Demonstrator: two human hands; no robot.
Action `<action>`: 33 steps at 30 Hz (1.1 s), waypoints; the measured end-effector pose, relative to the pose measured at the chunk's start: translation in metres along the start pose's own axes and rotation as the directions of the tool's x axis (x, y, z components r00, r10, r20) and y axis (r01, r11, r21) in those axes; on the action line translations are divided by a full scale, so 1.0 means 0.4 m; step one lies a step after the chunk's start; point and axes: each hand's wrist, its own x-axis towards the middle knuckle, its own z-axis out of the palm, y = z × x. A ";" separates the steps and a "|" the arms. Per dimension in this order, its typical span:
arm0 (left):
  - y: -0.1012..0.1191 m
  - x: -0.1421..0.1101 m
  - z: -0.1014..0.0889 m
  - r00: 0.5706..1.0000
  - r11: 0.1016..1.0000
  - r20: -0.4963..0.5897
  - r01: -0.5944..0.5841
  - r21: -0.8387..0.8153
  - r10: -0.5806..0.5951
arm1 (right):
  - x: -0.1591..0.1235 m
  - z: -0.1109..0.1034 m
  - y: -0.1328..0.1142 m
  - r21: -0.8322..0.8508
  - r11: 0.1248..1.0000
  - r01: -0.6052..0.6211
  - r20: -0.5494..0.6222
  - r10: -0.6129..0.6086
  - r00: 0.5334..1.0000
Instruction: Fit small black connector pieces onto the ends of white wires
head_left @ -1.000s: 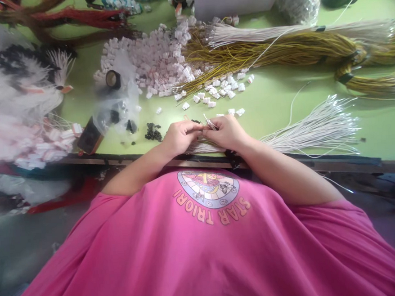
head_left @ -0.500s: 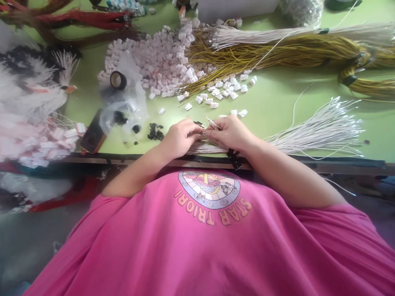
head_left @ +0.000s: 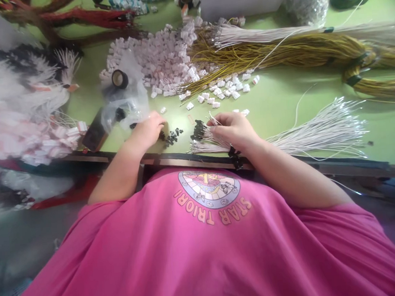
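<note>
My right hand (head_left: 234, 128) is closed on a bundle of thin white wires (head_left: 318, 128) that fans out to the right along the green table's front edge; several wire ends near my fingers carry small black pieces (head_left: 199, 129). My left hand (head_left: 148, 130) has reached left to a small heap of loose black pieces (head_left: 172, 136) and rests on them with fingers curled; whether it holds one is hidden.
Loose white connectors (head_left: 225, 91) lie just beyond my hands, with a big pile (head_left: 159, 60) behind. Yellow wire bundles (head_left: 278, 52) cross the back right. A clear plastic bag (head_left: 126, 103) and tape roll (head_left: 119, 78) sit at left, white finished harnesses (head_left: 19, 111) at far left.
My left hand left the right hand and the wire ends and moved left to the heap of black pieces. The right hand stayed on the wire bundle.
</note>
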 end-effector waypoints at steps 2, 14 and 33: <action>0.000 0.006 0.007 1.000 1.000 0.010 0.013 0.022 -0.013 | 0.002 0.001 0.003 0.040 0.999 -0.003 0.016 0.003 1.000; 0.194 -0.006 0.021 0.998 0.660 0.005 -0.041 -0.750 0.068 | -0.001 0.007 -0.003 -0.020 0.998 0.054 0.033 -0.053 0.998; 0.210 0.016 0.123 1.000 0.445 -0.009 -0.002 -0.896 -0.013 | 0.002 0.012 -0.007 -0.090 0.988 0.127 0.103 -0.118 0.988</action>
